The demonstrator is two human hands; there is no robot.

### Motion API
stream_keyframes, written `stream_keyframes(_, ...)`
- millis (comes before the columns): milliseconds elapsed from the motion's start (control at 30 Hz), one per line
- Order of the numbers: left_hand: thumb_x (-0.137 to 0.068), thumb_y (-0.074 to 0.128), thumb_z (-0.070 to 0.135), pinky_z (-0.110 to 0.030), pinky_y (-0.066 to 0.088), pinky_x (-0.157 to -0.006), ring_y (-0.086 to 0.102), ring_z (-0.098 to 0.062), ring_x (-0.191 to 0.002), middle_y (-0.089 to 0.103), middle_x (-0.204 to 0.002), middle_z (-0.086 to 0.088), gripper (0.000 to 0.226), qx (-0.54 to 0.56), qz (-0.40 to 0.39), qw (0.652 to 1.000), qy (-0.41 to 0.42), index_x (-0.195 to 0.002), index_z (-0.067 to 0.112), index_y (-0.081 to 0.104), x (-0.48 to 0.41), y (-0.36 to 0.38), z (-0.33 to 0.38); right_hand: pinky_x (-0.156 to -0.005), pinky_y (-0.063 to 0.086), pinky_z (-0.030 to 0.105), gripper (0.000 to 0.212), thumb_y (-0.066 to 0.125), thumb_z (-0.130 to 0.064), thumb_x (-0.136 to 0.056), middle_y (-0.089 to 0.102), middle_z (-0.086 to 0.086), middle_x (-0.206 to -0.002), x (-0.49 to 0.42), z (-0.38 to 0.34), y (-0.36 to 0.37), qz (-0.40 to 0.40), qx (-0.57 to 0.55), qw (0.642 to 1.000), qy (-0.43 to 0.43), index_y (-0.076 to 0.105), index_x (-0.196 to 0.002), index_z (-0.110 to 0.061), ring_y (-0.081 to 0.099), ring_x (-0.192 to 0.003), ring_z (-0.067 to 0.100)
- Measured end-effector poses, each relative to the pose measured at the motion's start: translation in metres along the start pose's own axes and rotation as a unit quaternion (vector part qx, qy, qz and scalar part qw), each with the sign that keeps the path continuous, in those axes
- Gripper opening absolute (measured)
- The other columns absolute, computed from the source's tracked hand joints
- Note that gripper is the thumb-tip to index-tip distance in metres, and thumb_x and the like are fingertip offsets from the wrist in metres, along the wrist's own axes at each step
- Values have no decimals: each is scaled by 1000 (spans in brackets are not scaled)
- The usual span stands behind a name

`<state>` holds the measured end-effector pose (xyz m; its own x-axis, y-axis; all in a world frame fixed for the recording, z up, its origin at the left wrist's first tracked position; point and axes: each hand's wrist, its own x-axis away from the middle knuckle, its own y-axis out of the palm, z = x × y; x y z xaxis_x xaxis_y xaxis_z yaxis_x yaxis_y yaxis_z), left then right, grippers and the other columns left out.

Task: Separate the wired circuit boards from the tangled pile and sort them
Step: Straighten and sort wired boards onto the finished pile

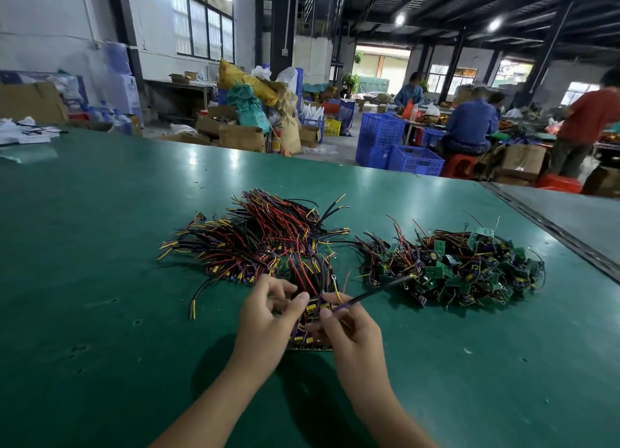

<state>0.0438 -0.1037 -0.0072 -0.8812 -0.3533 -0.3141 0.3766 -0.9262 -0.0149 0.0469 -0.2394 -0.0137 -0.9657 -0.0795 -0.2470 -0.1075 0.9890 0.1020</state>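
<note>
The left hand [265, 326] holds a bundle of wired boards [313, 308] over the surface [134, 246]; the right hand [349, 337] pinches 1 wire [365, 295].

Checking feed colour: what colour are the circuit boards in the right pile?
Green. The circuit boards show best in the head view.

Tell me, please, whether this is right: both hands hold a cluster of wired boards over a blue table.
No: the head view shows the table is green, not blue. The left hand and right hand do hold the wired boards over it.
</note>
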Motion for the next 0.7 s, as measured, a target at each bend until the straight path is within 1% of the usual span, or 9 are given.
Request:
stream_keyframes(67,-77,73,32,-29,51,-65,62,-10,-72,66,-84,8,19,-42,-28,999,1,-79,28,55,3,3,0,-76,59,44,6,61,-4,-93,71,14,-91,-1,5,-3,3,67,998,-15,62,-92,2,71,-80,27)
stream_keyframes(133,-81,75,25,-26,52,-74,64,-7,-81,68,-87,9,14,-54,-51,997,-13,-88,27,62,5,6,-2,-79,56,50,3,65,-10,-92,72,5,-86,0,9,-4,-4,148,989,-20,65,-88,-10,68,-81,27)
stream_keyframes(167,-83,74,19,-25,51,-80,64,-4,-87,69,-91,9,15,-62,-58,996,-18,-92,27,65,5,6,-3,-79,55,48,5,66,-12,-91,72,1,-84,0,10,-5,-3,182,983,-18,67,-88,-16,68,-80,22)
stream_keyframes(233,-84,72,12,-21,49,-86,64,0,-94,71,-97,10,20,-64,-69,995,-30,-96,28,68,5,6,-3,-76,55,35,15,68,-14,-89,72,-11,-82,0,11,-5,-2,221,975,-29,67,-86,-29,67,-76,9)
stream_keyframes(300,-84,72,12,-18,50,-85,65,1,-93,72,-99,11,24,-44,-72,995,-54,-95,32,69,4,6,-2,-70,50,16,31,67,-13,-88,70,-22,-82,1,8,-4,-18,243,968,-55,64,-87,-44,66,-75,0)
stream_keyframes(367,-84,73,13,-19,52,-84,67,-1,-92,72,-98,11,22,-43,-68,995,-66,-94,32,70,4,6,-2,-67,47,10,39,65,-14,-89,69,-26,-83,1,5,-4,-30,263,962,-72,61,-89,-52,65,-76,-1)
stream_keyframes(467,-84,72,9,-21,50,-88,65,-2,-96,71,-100,12,21,-67,-64,994,-54,-96,27,72,3,6,-3,-66,47,12,38,64,-19,-91,68,-26,-82,2,4,-3,-29,267,961,-72,59,-91,-57,65,-75,-1)
stream_keyframes(600,-86,69,6,-6,45,-75,63,6,-89,69,-97,13,25,-71,-54,996,-13,-85,31,69,3,6,-3,-60,41,8,38,63,-26,-93,67,-26,-76,2,4,-2,-27,269,961,-66,53,-104,-61,63,-69,-2)
stream_keyframes(700,-86,67,4,-7,45,-70,63,3,-84,64,-103,9,20,-83,-69,994,2,-83,24,66,4,8,-4,-61,47,16,21,63,-28,-93,70,-17,-77,0,8,-4,1,264,963,-47,65,-109,-41,63,-67,3)
